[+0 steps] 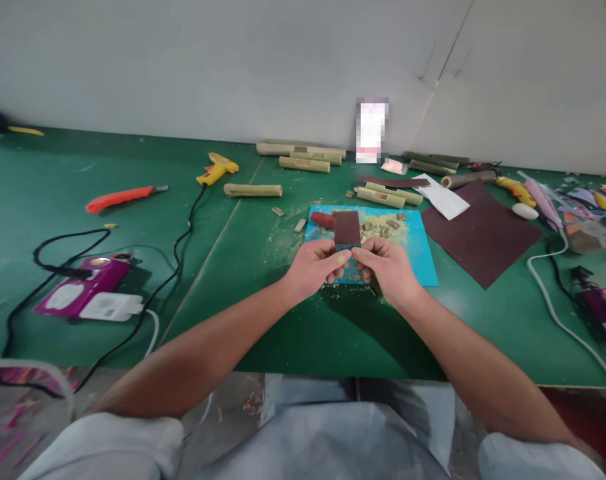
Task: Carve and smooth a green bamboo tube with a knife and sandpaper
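Note:
Both of my hands hold a small dark-brown rectangle of sandpaper (347, 228) by its lower edge, above the blue mat (427, 267). My left hand (313, 267) is closed, with thumb and fingers pinching the left side of that edge. Mirroring it on the right, my right hand (385, 263) pinches the other side, and the two thumbs nearly meet. A red-handled tool (323, 219) lies on the mat behind the sandpaper, partly hidden by it. Bamboo chips (393, 225) and pale shavings are scattered around there.
Cut bamboo tubes (305, 164) lie along the back, near an upright phone (372, 130). A large brown sandpaper sheet (483, 233) and white paper (443, 197) are at right. On the left are a yellow glue gun (217, 170), an orange cutter (123, 199) and a purple power strip (90, 287) with cords.

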The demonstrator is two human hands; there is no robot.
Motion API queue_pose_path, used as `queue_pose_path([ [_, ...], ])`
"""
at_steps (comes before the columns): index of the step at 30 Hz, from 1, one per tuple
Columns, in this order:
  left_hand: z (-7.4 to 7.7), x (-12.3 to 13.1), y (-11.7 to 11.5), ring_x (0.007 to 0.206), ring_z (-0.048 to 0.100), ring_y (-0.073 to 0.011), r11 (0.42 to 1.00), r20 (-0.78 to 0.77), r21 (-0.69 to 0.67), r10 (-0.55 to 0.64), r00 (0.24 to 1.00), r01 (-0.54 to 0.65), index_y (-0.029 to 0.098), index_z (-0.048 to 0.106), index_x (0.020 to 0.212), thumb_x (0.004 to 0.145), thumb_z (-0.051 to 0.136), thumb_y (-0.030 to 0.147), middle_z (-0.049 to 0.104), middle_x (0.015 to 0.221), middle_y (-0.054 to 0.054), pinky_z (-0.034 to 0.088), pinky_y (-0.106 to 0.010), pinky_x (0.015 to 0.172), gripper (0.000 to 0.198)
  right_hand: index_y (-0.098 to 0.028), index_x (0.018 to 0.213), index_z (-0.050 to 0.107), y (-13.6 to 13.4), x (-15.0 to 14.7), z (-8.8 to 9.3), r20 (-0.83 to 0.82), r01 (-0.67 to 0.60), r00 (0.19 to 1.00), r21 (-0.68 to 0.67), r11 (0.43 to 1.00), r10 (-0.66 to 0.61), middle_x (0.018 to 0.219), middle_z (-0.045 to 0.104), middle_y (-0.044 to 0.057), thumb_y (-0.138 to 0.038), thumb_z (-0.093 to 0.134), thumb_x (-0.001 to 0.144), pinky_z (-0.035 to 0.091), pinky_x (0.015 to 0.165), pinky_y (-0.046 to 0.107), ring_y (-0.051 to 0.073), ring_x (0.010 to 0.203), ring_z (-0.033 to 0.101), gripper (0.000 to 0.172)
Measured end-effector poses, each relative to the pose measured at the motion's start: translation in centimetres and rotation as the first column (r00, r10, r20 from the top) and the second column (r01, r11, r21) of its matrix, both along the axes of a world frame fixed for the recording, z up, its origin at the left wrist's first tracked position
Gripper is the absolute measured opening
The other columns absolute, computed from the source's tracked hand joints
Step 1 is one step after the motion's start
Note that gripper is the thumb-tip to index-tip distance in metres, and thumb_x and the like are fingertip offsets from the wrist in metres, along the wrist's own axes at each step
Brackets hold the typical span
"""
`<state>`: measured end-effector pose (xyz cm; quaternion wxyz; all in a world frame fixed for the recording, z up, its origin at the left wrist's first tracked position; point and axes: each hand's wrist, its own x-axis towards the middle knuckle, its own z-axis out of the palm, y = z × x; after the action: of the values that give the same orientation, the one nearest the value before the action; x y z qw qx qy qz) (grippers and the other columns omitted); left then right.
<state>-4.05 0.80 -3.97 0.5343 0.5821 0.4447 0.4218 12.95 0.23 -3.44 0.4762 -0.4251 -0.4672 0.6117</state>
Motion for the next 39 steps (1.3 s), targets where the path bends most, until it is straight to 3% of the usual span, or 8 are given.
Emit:
queue_pose_path([
  [9,0.2,0.0,-0.5,0.038,0.047,-0.0059,0.994,-0.036,0.092,0.062,0.997,-0.059,0.015,0.060,0.064,0.083,0.065,0.035,0.061,0.051,0.001,0.037,-0.017,0.038,0.027,-0.021,0.065,0.058,0.1,0.0,-0.2,-0.058,-0.069,0.996,-0.058,0.996,0.066,0.055,0.059,-0.005,-0.037,0.079,0.074,0.035,0.043,0.025,0.009,0.043,0.049,0.028],
  [13,0.6,-0.1,-0.4,0.038,0.047,-0.0063,0.994,-0.078,0.091,0.072,0.994,-0.065,0.015,0.061,0.063,0.081,0.064,0.035,0.060,0.050,0.001,0.037,-0.017,0.038,0.027,-0.022,0.065,0.054,0.2,0.1,-0.3,-0.034,-0.088,0.996,-0.056,0.995,0.086,0.051,0.054,-0.007,-0.037,0.080,0.071,0.034,0.044,0.025,0.009,0.044,0.046,0.030],
  [20,0.2,-0.2,0.0,0.043,0.054,-0.0081,0.995,-0.049,0.087,-0.035,0.998,0.039,0.015,0.063,0.065,0.085,0.060,0.036,0.064,0.056,-0.001,0.044,-0.019,0.045,0.029,-0.023,0.062,0.052,0.3,0.0,-0.6,-0.036,-0.019,0.999,-0.037,0.999,0.017,0.047,0.049,-0.007,-0.032,0.077,0.072,0.024,0.042,0.026,0.008,0.041,0.038,0.029],
  [24,0.1,-0.2,-0.1,0.039,0.047,-0.0059,0.996,-0.098,0.085,-0.003,0.995,0.011,0.016,0.061,0.064,0.083,0.061,0.034,0.059,0.050,0.001,0.037,-0.016,0.040,0.027,-0.023,0.060,0.050,0.3,-0.1,-0.9,-0.086,-0.003,0.996,-0.038,0.999,-0.001,0.046,0.049,-0.007,-0.028,0.077,0.072,0.022,0.040,0.027,0.008,0.038,0.036,0.030],
  [27,0.2,-0.1,-0.3,0.036,0.044,-0.0051,0.996,-0.091,0.086,0.040,0.995,-0.032,0.016,0.059,0.062,0.084,0.059,0.033,0.057,0.048,0.002,0.033,-0.016,0.037,0.028,-0.023,0.061,0.051,0.2,-0.2,-0.9,-0.106,-0.005,0.994,-0.046,0.999,0.000,0.048,0.052,-0.007,-0.030,0.078,0.073,0.026,0.041,0.026,0.009,0.039,0.040,0.030],
  [31,0.3,-0.1,-0.4,0.038,0.047,-0.0063,0.992,-0.101,0.121,0.053,0.994,-0.041,0.016,0.061,0.063,0.084,0.059,0.033,0.059,0.050,0.001,0.037,-0.017,0.039,0.027,-0.021,0.064,0.059,-0.1,-0.3,-0.7,-0.051,-0.014,0.999,-0.006,1.000,0.014,0.052,0.056,-0.005,-0.036,0.078,0.075,0.034,0.045,0.026,0.010,0.045,0.046,0.026],
  [39,-0.6,-0.1,-0.4,0.041,0.049,-0.0070,0.992,-0.015,0.123,-0.028,1.000,0.029,0.015,0.060,0.065,0.082,0.062,0.035,0.058,0.052,0.001,0.040,-0.018,0.041,0.026,-0.021,0.060,0.054,-0.3,-0.4,-0.2,-0.017,-0.019,1.000,0.024,1.000,0.020,0.046,0.050,-0.006,-0.033,0.076,0.074,0.026,0.041,0.026,0.008,0.040,0.040,0.029],
])
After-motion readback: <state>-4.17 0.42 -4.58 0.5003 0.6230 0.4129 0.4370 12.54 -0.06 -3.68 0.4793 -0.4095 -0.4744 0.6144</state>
